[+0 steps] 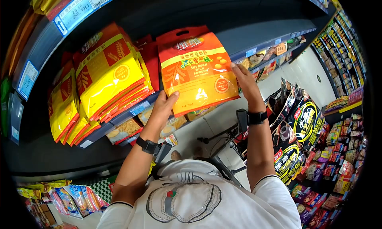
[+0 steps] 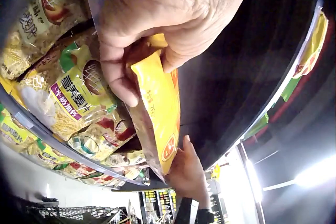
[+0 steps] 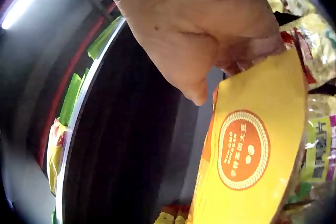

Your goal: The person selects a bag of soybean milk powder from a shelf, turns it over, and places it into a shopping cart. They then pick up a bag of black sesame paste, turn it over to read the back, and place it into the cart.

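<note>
Our left hand (image 1: 165, 105) and right hand (image 1: 243, 82) pinch the lower edges of the orange soybean powder bag (image 1: 197, 71), upright at the shelf (image 1: 137, 108) edge beside yellow bags (image 1: 107, 75); we judge it not yet set down.

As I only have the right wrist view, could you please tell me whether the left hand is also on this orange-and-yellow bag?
Observer: Yes, the left hand grips the soybean milk powder bag at its lower left corner.
Operator: Thank you. What stands beside the bag?
Observer: A row of yellow bags stands to its left on the shelf.
</note>
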Tool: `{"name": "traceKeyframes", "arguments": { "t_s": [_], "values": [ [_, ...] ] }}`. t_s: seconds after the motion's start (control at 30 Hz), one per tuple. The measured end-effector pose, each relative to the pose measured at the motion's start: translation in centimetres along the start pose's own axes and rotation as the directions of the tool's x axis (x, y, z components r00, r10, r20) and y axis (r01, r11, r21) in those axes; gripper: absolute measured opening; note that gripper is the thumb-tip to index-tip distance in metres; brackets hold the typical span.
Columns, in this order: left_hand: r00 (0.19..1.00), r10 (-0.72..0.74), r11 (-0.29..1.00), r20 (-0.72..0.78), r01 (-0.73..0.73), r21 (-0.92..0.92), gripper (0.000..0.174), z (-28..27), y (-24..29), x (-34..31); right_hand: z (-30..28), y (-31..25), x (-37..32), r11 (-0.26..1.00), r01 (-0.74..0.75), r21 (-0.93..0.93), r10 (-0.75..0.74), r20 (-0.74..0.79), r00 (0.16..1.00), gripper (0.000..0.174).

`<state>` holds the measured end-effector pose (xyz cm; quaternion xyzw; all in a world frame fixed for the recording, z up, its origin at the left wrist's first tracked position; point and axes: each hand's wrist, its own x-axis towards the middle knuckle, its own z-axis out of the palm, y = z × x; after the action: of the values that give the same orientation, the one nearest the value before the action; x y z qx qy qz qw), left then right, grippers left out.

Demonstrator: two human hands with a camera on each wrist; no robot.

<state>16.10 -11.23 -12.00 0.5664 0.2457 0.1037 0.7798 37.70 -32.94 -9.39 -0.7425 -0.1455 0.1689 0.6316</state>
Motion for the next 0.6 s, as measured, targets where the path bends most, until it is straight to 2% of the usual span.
{"name": "traceKeyframes", "arguments": {
  "t_s": [0.07, 0.17, 0.33, 0.43, 0.53, 0.6],
  "values": [
    [0.999, -0.036, 0.999, 0.0, 0.036, -0.004, 0.045, 0.2, 1.0, -0.4, 0.7, 0.9, 1.2, 0.982, -0.144, 0.122, 0.135, 0.077, 0.988, 0.056],
    [0.999, -0.018, 1.0, 0.029, 0.017, 0.011, 0.047, -0.2, 1.3, -0.5, 1.3, 0.3, 0.6, 0.964, -0.121, 0.236, 0.076, 0.188, 0.979, 0.051],
    [0.997, 0.028, 0.999, 0.069, -0.031, 0.04, 0.05, -1.2, 1.6, -1.6, 1.3, -1.1, -2.0, 0.959, -0.085, 0.271, 0.025, 0.219, 0.975, 0.046],
    [0.998, -0.051, 0.997, 0.048, 0.048, 0.054, 0.052, -1.7, 1.7, -2.5, 1.5, -0.7, -3.3, 0.936, -0.103, 0.336, 0.023, 0.234, 0.972, 0.046],
    [0.998, -0.061, 0.998, 0.02, 0.061, 0.012, 0.054, -2.2, 1.4, -1.7, 1.1, 1.2, -2.9, 0.932, -0.137, 0.335, 0.035, 0.295, 0.955, 0.048],
    [1.0, -0.015, 1.0, -0.013, 0.015, 0.02, 0.056, -2.0, 1.5, -1.0, 1.0, 2.0, -2.4, 0.93, -0.166, 0.327, 0.052, 0.331, 0.942, 0.05]
  ]
}}
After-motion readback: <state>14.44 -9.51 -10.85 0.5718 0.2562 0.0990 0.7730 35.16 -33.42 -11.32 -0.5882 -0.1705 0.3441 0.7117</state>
